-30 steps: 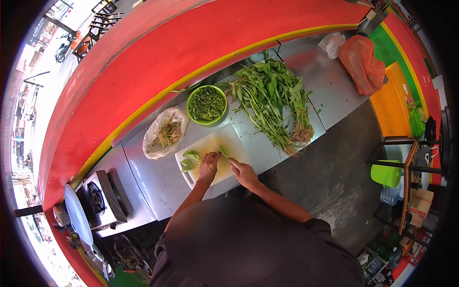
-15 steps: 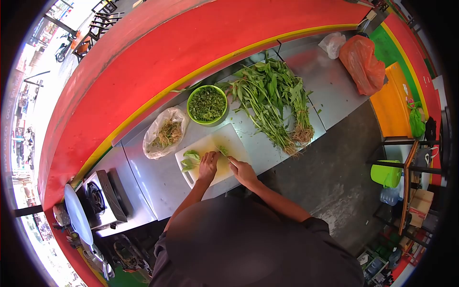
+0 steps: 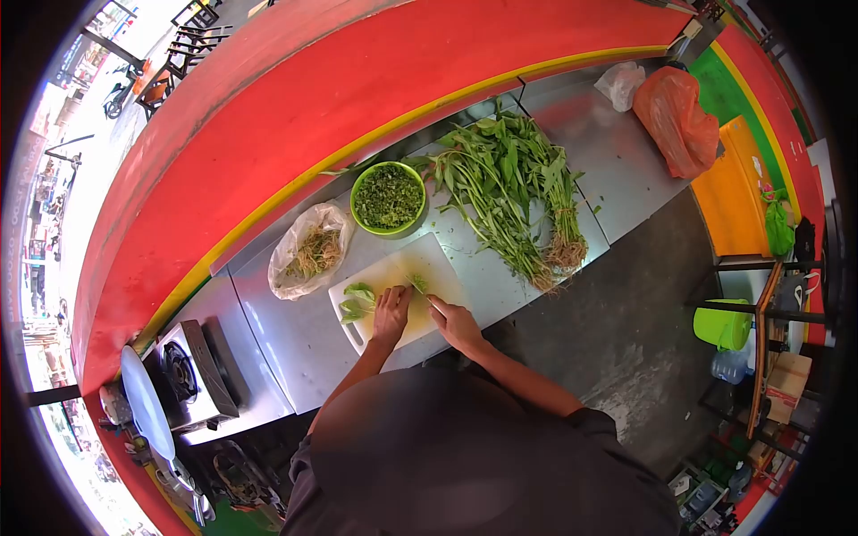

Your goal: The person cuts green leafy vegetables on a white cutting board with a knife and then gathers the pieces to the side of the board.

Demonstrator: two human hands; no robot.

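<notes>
My left hand (image 3: 391, 313) is closed over a bunch of leafy greens (image 3: 359, 295) lying on a white cutting board (image 3: 438, 259). Its leaves stick out to the left of my fingers. Closed round the handle of a knife (image 3: 424, 291) is my right hand (image 3: 456, 323), just right of the left one. Small cut green pieces (image 3: 417, 280) lie by the blade. Above the board stands a green bowl (image 3: 401, 231) filled with chopped greens (image 3: 388, 196). To the left, a clear plastic bag (image 3: 290, 284) holds root trimmings (image 3: 315, 253).
A large pile of rooted greens (image 3: 500, 179) lies on the steel counter (image 3: 313, 357) right of the bowl. An orange plastic bag (image 3: 677, 121) and a white bag (image 3: 620, 85) sit at the far right. A gas stove (image 3: 192, 371) stands at the left, below a red wall (image 3: 268, 125).
Both hands stay at the board in nearly the same place, left on the greens and right on the knife. The whole view has shifted very slightly.
</notes>
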